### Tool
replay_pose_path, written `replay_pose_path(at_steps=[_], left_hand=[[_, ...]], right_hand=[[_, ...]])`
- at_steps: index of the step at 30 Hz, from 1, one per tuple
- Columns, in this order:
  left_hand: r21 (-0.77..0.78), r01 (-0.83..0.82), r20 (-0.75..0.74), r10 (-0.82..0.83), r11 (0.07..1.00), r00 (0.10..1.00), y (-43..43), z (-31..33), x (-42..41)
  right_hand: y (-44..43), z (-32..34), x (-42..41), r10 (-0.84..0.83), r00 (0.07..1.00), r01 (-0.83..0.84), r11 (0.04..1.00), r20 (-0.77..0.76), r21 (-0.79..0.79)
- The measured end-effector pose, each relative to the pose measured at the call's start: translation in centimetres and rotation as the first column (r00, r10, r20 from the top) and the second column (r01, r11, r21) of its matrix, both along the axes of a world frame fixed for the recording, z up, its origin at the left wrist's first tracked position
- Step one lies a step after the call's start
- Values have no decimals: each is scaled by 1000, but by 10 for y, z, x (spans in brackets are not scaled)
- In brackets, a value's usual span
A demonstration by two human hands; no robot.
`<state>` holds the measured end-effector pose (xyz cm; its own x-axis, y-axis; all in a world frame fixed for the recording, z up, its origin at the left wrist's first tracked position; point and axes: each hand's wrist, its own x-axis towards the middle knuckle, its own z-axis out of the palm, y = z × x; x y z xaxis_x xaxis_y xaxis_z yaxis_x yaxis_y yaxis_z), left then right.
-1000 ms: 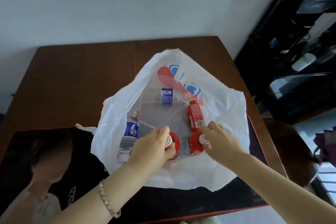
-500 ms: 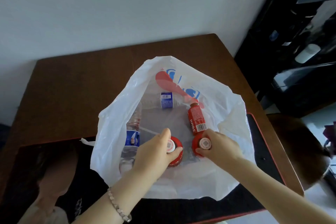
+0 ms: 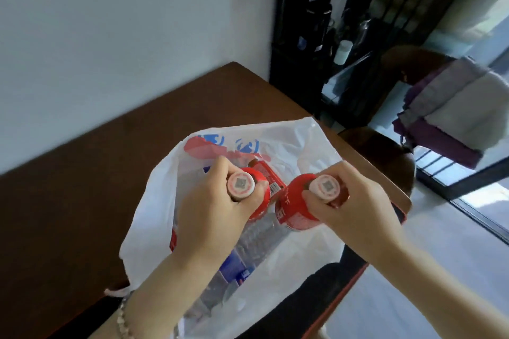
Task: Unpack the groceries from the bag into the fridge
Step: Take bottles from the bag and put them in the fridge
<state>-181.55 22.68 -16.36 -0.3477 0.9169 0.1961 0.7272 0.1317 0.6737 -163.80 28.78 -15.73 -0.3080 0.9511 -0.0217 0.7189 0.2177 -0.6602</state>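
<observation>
Two small red bottles are held up over the open mouth of the bag, one in each hand. The left hand has its fingers curled round the neck of the left red bottle. The right hand grips the right red bottle the same way, just under the cap. Both bottles are round-shouldered, wrapped in glossy red film with white print, and topped by pale round caps that carry a small square code. They hang close together, near the middle of the view.

A second ago these same bottles stood low in the bag with the fingers only closing on their caps. Now they have been lifted clear of the bottom, and the view has swung to the right and tilted.

The bag is thin, crinkled white plastic with red and blue print on its far wall. A third red bottle lies in it on its side, at the far end. A clear ribbed water bottle with a blue label lies nearer, below the left hand.

The bag sits on a smooth dark-brown wooden table, its near end on a black mat edged in red. A beaded bracelet circles the left wrist. Beyond the table is a plain pale wall. To the right stands a black shelf unit, and further right is a pile of folded purple, grey and white cloths.
</observation>
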Motion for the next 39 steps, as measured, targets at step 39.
replay_pose_path(at_steps=[39], left_hand=[[58,998,-50,-998,33,36,-73,113,963]], right_hand=[[-348,112,843,-992,-22,958,-57,-128,281]])
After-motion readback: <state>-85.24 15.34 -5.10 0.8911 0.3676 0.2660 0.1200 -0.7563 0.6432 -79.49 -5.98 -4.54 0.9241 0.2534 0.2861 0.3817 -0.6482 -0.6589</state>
